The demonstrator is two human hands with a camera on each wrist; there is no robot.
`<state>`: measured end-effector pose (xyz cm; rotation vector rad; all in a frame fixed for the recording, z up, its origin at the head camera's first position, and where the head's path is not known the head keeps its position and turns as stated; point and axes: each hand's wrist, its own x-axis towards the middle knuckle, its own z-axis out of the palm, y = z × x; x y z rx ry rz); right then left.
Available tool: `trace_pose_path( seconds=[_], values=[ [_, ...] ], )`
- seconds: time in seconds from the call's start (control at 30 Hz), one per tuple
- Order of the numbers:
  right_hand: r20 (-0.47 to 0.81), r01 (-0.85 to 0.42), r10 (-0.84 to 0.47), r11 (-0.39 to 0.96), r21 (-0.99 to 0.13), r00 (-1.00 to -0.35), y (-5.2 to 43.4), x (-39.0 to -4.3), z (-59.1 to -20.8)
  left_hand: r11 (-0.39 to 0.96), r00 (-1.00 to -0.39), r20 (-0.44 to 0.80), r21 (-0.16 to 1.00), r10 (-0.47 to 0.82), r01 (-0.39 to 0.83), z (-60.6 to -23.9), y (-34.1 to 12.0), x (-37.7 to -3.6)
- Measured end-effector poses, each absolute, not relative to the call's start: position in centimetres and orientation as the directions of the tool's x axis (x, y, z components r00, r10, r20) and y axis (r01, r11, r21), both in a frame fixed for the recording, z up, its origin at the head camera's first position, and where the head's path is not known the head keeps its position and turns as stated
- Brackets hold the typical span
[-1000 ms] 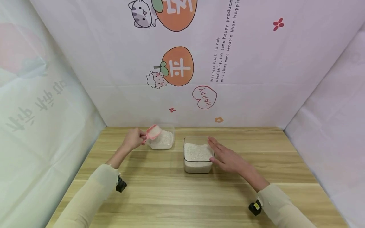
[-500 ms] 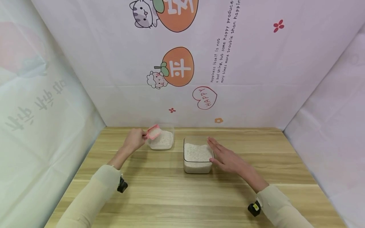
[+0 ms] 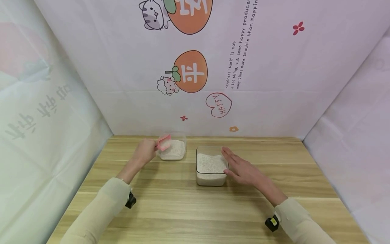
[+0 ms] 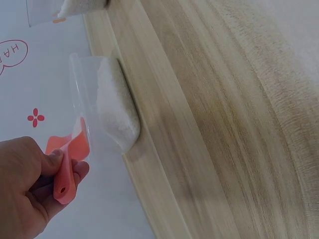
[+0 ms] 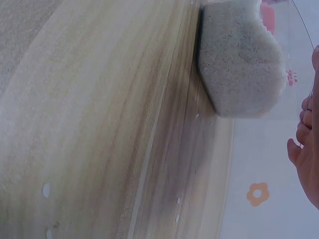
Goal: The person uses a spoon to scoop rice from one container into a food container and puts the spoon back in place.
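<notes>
Left hand (image 3: 145,151) shifts slightly right and toward the far container (image 3: 173,149) compared with a second ago; fingers grip the pink scoop (image 3: 164,142) by its handle. Scoop now sits tipped more steeply at the container's left rim: earlier its mouth showed a white load facing up, half a second ago it was lower and flatter, now only the pink shell shows from the head view, drawn in closer to the hand. Left forearm sleeve (image 3: 100,210) slides up-right along the table (image 3: 182,210), and the black wrist camera (image 3: 130,200) moves with it. Right wrist camera (image 3: 272,223) sits a touch lower than a second ago.
</notes>
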<state>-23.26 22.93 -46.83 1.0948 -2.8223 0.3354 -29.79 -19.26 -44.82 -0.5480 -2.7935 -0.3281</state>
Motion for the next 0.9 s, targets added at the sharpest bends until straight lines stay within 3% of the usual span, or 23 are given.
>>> trace_pose_path(
  seconds=[0.33,0.63,0.9],
  values=[
    [0.168,-0.689,-0.669,0.714,-0.127,-0.724,22.9,-23.2,-46.7,0.922,-0.894,0.293,0.086,0.34,0.378,-44.7,-19.0,-29.3],
    [0.155,-0.685,-0.667,0.714,-0.147,-0.729,22.9,-23.3,-46.8,0.894,-0.835,0.323,-0.213,0.446,0.395,-45.2,-18.6,-28.6],
    [0.17,-0.694,-0.674,0.708,-0.13,-0.719,23.0,-23.3,-46.8,0.867,-0.781,0.393,-0.337,0.484,0.368,-45.5,-18.2,-27.9]
  ],
)
